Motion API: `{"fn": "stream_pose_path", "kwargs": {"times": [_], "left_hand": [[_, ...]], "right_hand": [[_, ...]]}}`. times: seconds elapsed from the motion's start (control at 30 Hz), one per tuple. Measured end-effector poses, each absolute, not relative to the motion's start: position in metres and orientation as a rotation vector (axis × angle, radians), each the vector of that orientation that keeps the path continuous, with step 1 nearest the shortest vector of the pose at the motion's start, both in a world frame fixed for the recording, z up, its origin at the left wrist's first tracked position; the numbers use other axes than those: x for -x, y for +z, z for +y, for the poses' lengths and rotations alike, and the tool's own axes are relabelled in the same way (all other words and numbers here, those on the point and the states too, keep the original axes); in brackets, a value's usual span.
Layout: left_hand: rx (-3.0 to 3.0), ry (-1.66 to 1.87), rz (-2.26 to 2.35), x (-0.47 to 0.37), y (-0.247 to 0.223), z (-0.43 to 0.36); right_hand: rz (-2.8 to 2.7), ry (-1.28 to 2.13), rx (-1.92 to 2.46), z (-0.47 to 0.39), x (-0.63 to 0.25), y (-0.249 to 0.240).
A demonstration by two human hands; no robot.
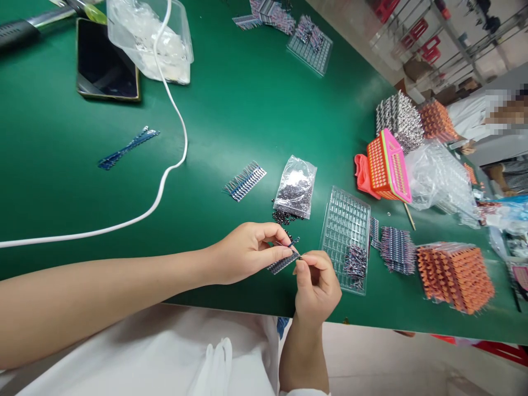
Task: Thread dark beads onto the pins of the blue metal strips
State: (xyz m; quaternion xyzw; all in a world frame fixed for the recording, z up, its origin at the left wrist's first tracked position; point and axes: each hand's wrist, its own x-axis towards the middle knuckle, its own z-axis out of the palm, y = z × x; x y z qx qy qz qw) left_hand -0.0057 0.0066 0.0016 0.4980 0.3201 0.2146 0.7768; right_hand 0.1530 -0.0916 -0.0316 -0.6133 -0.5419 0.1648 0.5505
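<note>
My left hand [251,250] reaches in from the left, thumb and fingers pinched on a small blue-and-silver part with thin wire leads [294,242]. Facing it, my right hand [317,286] pinches a tiny dark piece [300,258] against the part's end; its exact kind is too small to tell. Under the fingertips lies a row of similar leaded parts [282,264], partly hidden by my left hand. Just beyond are loose dark beads [284,216] by the mouth of a plastic bag [296,187]. Another row of leaded parts [246,180] rests to the bag's left.
Right of my hands lies a see-through compartment tray [344,225] with parts heaped at its near end. Farther right are bundled orange pieces [456,278] and a pink-and-orange basket [388,168]. A white cable [167,173], phone [107,63] and plastic tub [185,41] occupy the left.
</note>
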Motion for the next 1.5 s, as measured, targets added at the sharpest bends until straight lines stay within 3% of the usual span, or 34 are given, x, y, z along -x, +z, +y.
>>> {"fn": "stream_pose_path", "kwargs": {"times": [0.73, 1.5], "left_hand": [[-1.135, 0.488, 0.650, 0.007, -0.002, 0.006], [-1.330, 0.425, 0.587, 0.012, -0.002, 0.011]], "right_hand": [[-1.291, 0.397, 1.502, -0.092, -0.153, -0.033], [-1.252, 0.748, 1.340, -0.093, -0.165, -0.030]]}}
